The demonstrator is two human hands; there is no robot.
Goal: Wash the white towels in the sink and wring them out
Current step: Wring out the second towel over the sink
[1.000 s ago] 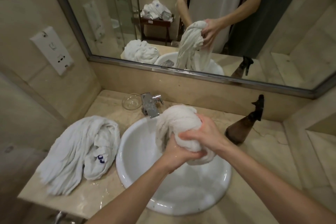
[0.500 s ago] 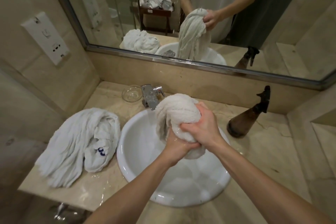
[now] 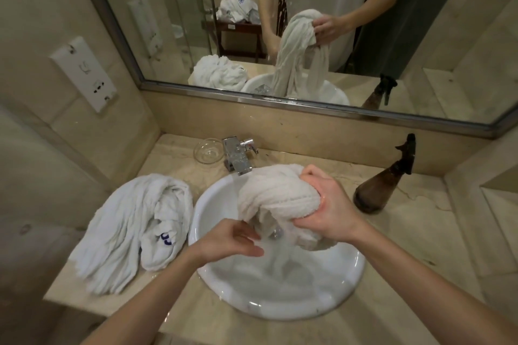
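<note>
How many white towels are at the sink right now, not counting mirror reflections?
2: one bunched towel gripped by the right hand over the sink; one heaped towel on the counter, left.

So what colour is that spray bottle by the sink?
Dark brown, with a black sprayer on top. The spray bottle shows best in the head view.

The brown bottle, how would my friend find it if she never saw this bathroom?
Start at the round white sink in the stone counter, then look to its right, near the wall under the mirror. The brown bottle stands there alone, and it is the only dark thing, with a black spray top.
</note>
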